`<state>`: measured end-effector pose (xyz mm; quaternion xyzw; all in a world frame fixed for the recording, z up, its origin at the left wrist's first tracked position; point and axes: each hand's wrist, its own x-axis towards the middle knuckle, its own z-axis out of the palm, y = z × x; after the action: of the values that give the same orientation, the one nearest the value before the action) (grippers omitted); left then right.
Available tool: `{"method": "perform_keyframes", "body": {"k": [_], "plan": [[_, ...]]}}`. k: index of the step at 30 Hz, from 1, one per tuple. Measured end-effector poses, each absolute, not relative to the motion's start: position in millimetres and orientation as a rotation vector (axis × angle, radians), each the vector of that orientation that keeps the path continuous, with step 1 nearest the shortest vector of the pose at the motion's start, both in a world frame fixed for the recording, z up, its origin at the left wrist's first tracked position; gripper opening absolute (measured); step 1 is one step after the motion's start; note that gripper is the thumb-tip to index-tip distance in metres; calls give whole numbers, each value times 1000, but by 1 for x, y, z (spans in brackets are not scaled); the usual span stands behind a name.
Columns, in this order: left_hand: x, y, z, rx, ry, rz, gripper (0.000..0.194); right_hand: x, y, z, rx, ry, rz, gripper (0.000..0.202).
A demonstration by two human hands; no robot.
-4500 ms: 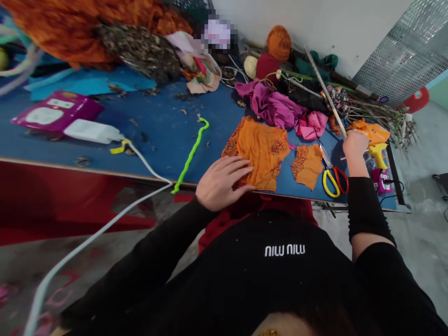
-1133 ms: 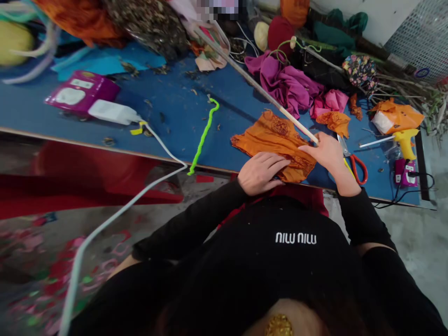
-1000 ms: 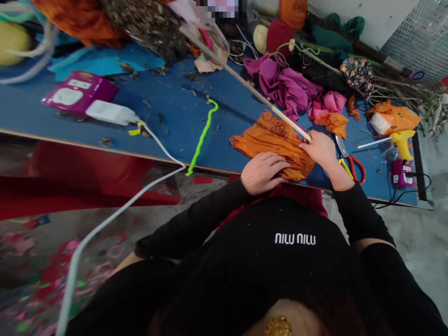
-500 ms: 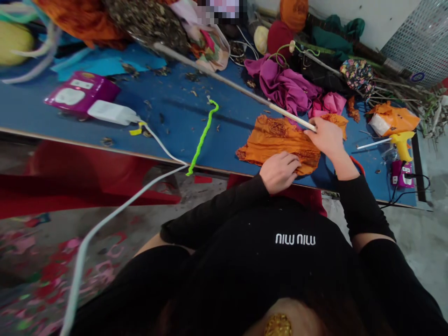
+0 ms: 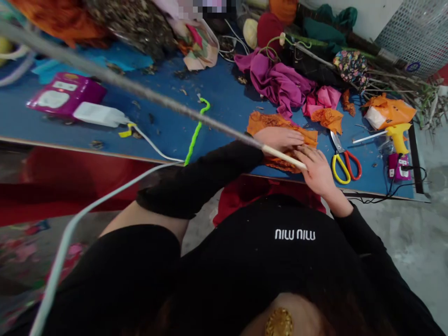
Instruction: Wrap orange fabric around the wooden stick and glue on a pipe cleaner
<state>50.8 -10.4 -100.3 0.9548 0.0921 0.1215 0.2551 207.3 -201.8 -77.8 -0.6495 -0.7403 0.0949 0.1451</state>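
Note:
A long thin stick (image 5: pixel 217 124), grey-brown with a pale bare end, slants across the view from the upper left. Its pale end is in my right hand (image 5: pixel 317 172), which is closed round it near the table's front edge, fingertips over the orange cloth. My left hand (image 5: pixel 280 138) lies with fingers stretched out on the crumpled orange cloth (image 5: pixel 261 122), partly behind the stick. Both hands cover much of that cloth. Scissors (image 5: pixel 339 158) with one yellow and one red handle lie just right of my right hand. A small orange scrap (image 5: pixel 328 119) touches their blades.
A bright green twisted strip (image 5: pixel 196 135) crosses the blue table (image 5: pixel 164 93). Left of it are a purple box (image 5: pixel 87 95) and a white plug strip (image 5: pixel 100 114) with a trailing cable. Purple cloth (image 5: pixel 280 86) is behind; a yellow glue gun (image 5: pixel 398 137) is at right.
The stick's held end has come down and toward my body, and its far part now swings nearer the camera. My left hand has slid forward over the cloth. The scissors are uncovered.

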Motion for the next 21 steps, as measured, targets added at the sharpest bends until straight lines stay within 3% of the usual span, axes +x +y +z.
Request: {"method": "perform_keyframes", "body": {"k": [3,6,17,21], "plan": [[45,-11,-108,2714,180,129,65,206,-212,-88,-1911,-2295,225,52],[34,-14,-109,2778,259,118,75,204,-229,-94,-1910,-2367,160,53],[34,-12,-106,2803,258,132,82,199,-245,-94,-1913,-2368,142,55],[23,-10,-89,2787,339,257,75,202,-243,-91,-1885,-2325,128,53]]}}
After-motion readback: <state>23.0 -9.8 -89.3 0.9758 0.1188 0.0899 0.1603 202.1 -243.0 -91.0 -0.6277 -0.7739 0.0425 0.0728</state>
